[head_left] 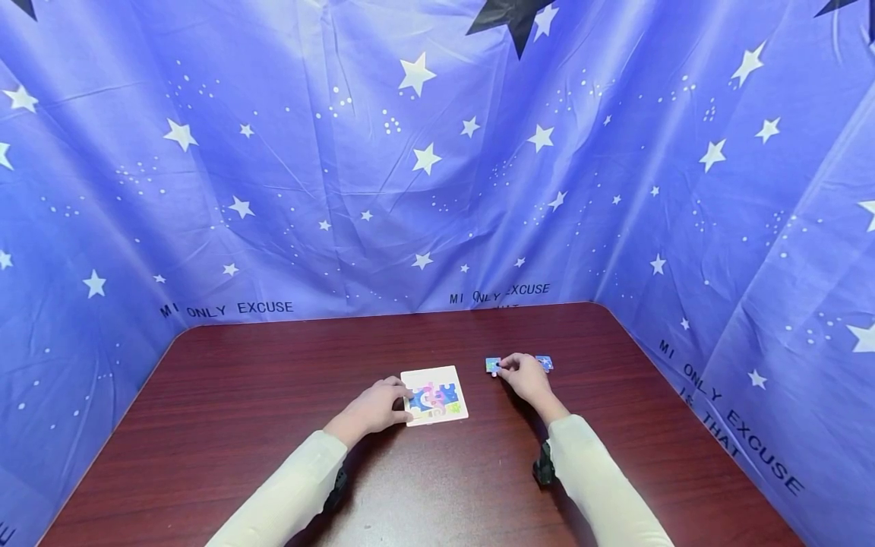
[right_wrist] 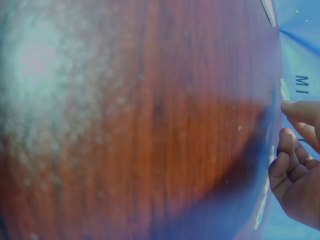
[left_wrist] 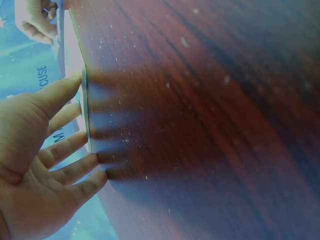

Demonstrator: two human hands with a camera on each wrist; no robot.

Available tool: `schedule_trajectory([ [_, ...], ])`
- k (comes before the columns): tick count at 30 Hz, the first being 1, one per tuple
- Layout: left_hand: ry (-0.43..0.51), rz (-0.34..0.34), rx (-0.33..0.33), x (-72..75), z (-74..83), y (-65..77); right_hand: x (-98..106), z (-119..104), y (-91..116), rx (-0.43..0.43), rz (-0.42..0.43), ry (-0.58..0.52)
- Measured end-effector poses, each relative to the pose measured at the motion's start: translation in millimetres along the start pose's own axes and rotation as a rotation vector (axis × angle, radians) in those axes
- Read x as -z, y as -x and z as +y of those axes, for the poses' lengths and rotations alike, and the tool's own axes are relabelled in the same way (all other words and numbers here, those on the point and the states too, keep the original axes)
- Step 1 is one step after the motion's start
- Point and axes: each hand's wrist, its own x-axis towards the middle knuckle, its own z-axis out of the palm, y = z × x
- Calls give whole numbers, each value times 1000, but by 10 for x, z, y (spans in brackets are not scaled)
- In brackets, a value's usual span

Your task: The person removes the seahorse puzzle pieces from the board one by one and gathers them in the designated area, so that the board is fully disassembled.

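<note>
A square puzzle board (head_left: 434,374) with a pale frame lies on the table, partly filled with pieces showing a pink figure on blue. My left hand (head_left: 374,406) rests at its left edge; in the left wrist view the fingertips (left_wrist: 82,137) touch the edge with fingers spread and nearly straight. To the right of the board, my right hand (head_left: 525,376) pinches a blue-and-green jigsaw piece (head_left: 492,365) between thumb and forefinger, the other fingers curled in. Another blue jigsaw piece (head_left: 544,362) lies just beyond that hand, partly covered by it.
The dark red wood-grain table (head_left: 273,365) has a glossy surface. A blue star-printed cloth (head_left: 342,190) hangs behind it and along both sides. Each wrist carries a black camera, one at the right cuff (head_left: 543,465).
</note>
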Motion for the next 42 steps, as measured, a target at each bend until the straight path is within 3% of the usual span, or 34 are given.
schedule_trajectory([
  [21, -12, -2, 15, -19, -15, -1, 56, 34, -30, -50, -33, -33],
  [42, -14, 3, -20, 4, -5, -1, 34, 101, -73, -89, -57, -34],
])
